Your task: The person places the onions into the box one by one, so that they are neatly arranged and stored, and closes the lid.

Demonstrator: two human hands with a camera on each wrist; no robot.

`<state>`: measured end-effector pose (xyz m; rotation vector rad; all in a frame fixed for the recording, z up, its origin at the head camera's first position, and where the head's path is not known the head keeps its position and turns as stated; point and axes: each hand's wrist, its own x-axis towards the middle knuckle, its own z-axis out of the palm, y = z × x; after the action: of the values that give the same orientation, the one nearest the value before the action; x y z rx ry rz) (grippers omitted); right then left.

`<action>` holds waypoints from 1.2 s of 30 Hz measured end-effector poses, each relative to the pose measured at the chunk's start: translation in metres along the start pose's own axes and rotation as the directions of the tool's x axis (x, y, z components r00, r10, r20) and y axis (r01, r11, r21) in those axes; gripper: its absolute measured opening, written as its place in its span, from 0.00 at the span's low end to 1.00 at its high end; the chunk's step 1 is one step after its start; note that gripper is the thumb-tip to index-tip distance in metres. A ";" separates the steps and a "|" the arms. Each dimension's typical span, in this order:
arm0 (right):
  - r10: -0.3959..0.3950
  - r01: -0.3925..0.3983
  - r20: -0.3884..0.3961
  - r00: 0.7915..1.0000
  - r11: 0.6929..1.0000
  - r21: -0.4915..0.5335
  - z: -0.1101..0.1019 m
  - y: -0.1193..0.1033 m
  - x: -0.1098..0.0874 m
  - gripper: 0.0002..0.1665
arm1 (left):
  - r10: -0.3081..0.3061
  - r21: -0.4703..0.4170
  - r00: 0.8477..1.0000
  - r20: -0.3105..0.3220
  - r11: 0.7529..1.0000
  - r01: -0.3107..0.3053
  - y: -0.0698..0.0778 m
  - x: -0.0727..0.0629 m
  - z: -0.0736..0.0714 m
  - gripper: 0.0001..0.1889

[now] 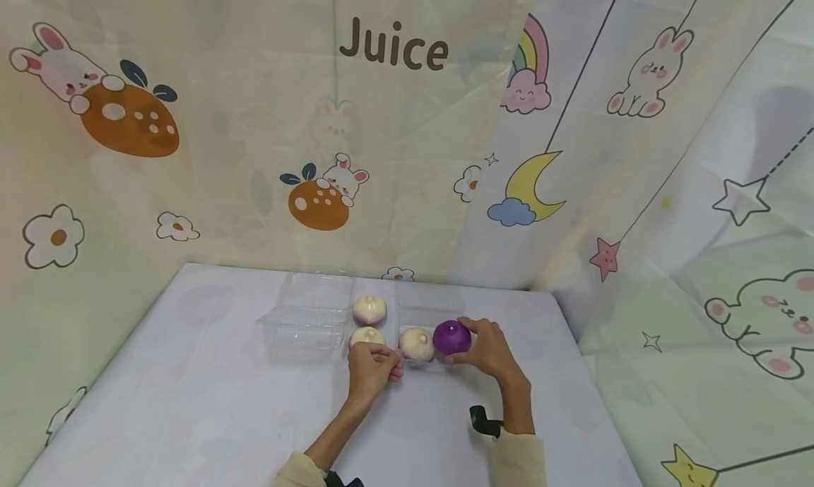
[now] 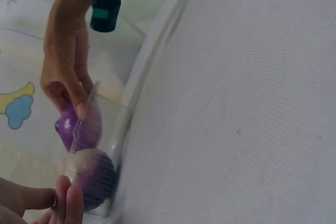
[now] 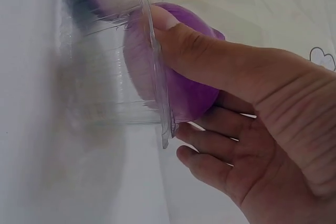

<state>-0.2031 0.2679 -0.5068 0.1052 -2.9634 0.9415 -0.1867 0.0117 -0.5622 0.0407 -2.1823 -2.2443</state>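
A purple onion-shaped ball (image 1: 452,338) with a small nub sits in the right end of a clear plastic clamshell box (image 3: 105,114). My right hand (image 1: 488,349) grips it, thumb on the near side and fingers round the far side; in the right wrist view the thumb reaches in past the rim. Beside it in the box lies a cream onion-shaped ball (image 1: 416,345) with a purple base (image 2: 94,179). My left hand (image 1: 372,370) pinches the box's front left corner between thumb and fingers, partly covering another cream ball (image 1: 367,336) behind it.
To the left stands a second clear clamshell box (image 1: 305,331) with its lid raised. Another cream ball (image 1: 369,309) lies between the boxes, farther back. Printed curtains (image 1: 254,119) hang behind the white-covered table (image 1: 210,388). A dark wrist camera mount (image 1: 485,422) juts from the right wrist.
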 end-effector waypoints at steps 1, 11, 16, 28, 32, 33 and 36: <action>0.007 -0.007 0.004 1.000 1.000 -0.005 0.000 0.000 0.000 0.56 | 0.000 0.001 1.000 -0.001 1.000 0.000 0.000 0.000 0.000 0.05; -0.009 0.009 0.026 1.000 1.000 -0.018 -0.003 0.001 -0.001 0.54 | -0.008 0.001 1.000 -0.005 1.000 0.008 0.000 -0.001 0.000 0.06; -0.042 0.042 0.014 0.999 0.999 -0.023 0.000 0.005 -0.001 0.50 | -0.007 0.003 1.000 -0.008 1.000 0.007 0.001 -0.001 0.000 0.07; -0.045 0.045 -0.021 0.999 0.999 -0.016 0.004 0.007 0.001 0.47 | 0.004 0.011 1.000 -0.004 1.000 -0.004 0.000 0.000 0.000 0.06; -0.016 0.015 -0.020 1.000 1.000 -0.012 0.005 0.006 0.001 0.48 | 0.005 0.010 1.000 -0.003 1.000 -0.005 0.000 0.000 0.001 0.07; -0.011 0.011 -0.022 1.000 1.000 -0.010 0.006 0.006 0.000 0.48 | 0.006 0.009 1.000 -0.003 1.000 -0.006 0.000 0.000 0.001 0.07; -0.008 0.008 -0.026 1.000 1.000 -0.006 0.008 0.006 0.000 0.49 | 0.004 0.006 1.000 -0.003 1.000 -0.004 0.001 0.000 0.001 0.07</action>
<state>-0.2034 0.2682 -0.5172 0.1037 -2.9397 0.9255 -0.1867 0.0126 -0.5615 0.0400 -2.1850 -2.2346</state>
